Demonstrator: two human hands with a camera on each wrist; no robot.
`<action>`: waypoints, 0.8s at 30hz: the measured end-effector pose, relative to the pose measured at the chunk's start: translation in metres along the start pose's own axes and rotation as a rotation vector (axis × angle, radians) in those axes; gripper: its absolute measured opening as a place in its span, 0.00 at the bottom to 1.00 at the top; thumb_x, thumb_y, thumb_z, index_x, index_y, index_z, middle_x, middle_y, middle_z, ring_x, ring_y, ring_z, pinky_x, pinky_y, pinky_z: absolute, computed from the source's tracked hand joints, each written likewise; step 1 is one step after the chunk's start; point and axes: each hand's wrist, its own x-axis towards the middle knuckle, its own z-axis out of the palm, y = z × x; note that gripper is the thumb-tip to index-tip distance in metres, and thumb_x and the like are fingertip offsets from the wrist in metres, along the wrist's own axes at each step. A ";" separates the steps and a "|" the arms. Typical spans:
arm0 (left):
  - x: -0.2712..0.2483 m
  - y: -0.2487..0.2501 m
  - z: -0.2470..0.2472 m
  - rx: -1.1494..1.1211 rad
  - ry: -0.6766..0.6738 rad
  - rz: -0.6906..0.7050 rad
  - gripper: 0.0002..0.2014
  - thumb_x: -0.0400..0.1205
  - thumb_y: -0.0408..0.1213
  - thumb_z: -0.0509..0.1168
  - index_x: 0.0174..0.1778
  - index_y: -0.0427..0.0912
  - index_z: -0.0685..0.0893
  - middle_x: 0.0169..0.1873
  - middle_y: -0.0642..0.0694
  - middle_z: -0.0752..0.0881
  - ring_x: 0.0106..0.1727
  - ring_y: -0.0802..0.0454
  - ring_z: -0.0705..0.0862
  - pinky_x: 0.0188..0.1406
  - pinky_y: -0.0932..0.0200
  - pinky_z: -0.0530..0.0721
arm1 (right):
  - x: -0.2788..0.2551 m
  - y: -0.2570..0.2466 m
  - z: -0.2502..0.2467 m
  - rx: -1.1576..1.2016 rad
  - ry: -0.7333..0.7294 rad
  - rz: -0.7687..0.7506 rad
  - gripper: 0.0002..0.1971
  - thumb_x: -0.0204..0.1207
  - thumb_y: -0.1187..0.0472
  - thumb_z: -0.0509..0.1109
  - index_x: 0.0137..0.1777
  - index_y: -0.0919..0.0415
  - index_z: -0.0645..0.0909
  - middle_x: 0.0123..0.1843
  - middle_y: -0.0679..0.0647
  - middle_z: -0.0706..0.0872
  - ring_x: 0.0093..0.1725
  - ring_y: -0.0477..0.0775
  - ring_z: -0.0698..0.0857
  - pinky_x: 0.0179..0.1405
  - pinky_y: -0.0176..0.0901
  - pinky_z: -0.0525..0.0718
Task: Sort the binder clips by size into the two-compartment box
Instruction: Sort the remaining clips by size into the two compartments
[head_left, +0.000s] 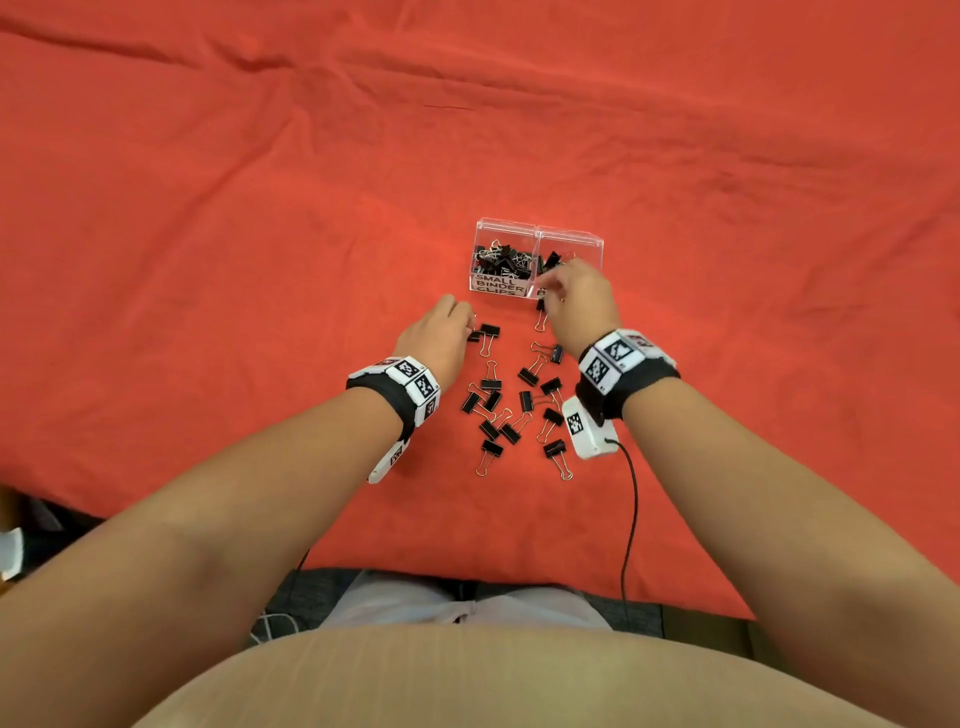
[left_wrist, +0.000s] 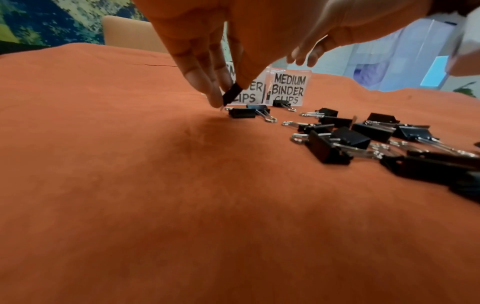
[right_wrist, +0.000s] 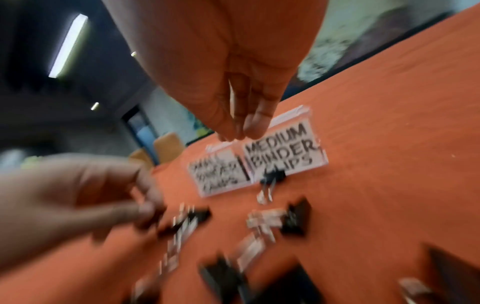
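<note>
A clear two-compartment box (head_left: 540, 228) stands on the red cloth. Its left half, labelled for small binder clips, holds many; the right half, labelled medium (left_wrist: 288, 88), holds a few. My left hand (head_left: 467, 325) is low over the cloth in front of the box's left side and pinches a small black clip (left_wrist: 232, 95) between thumb and fingers. Over the front of the medium compartment hangs my right hand (head_left: 550, 283), its fingers (right_wrist: 259, 121) straight, pointing down and empty. Several loose black clips (head_left: 519, 405) lie between my wrists, and one clip (right_wrist: 272, 176) lies against the box's front.
Red cloth (head_left: 260, 260) covers the whole table, with wrinkles far back. A black cable (head_left: 631, 519) runs from my right wrist unit over the table's near edge (head_left: 519, 577). A tan chair back (left_wrist: 124, 30) shows beyond the far edge.
</note>
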 end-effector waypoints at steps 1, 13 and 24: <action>0.000 0.000 0.001 0.008 -0.021 0.007 0.07 0.85 0.33 0.55 0.55 0.42 0.77 0.54 0.43 0.77 0.48 0.40 0.82 0.41 0.44 0.83 | -0.005 0.002 0.009 -0.064 -0.076 -0.042 0.14 0.78 0.72 0.60 0.58 0.64 0.84 0.61 0.59 0.81 0.60 0.57 0.81 0.65 0.51 0.82; 0.005 0.016 0.009 -0.021 -0.034 -0.033 0.11 0.80 0.41 0.66 0.54 0.44 0.74 0.56 0.42 0.74 0.51 0.42 0.80 0.37 0.53 0.78 | -0.020 0.027 0.039 -0.302 -0.203 -0.004 0.23 0.73 0.75 0.63 0.69 0.66 0.71 0.65 0.65 0.72 0.65 0.65 0.74 0.57 0.57 0.81; 0.018 0.018 0.009 0.015 -0.141 -0.052 0.09 0.82 0.37 0.64 0.56 0.42 0.77 0.57 0.39 0.76 0.60 0.40 0.76 0.48 0.46 0.80 | -0.019 0.036 0.010 -0.160 -0.225 0.032 0.05 0.72 0.72 0.64 0.43 0.62 0.78 0.49 0.57 0.81 0.49 0.59 0.80 0.52 0.50 0.81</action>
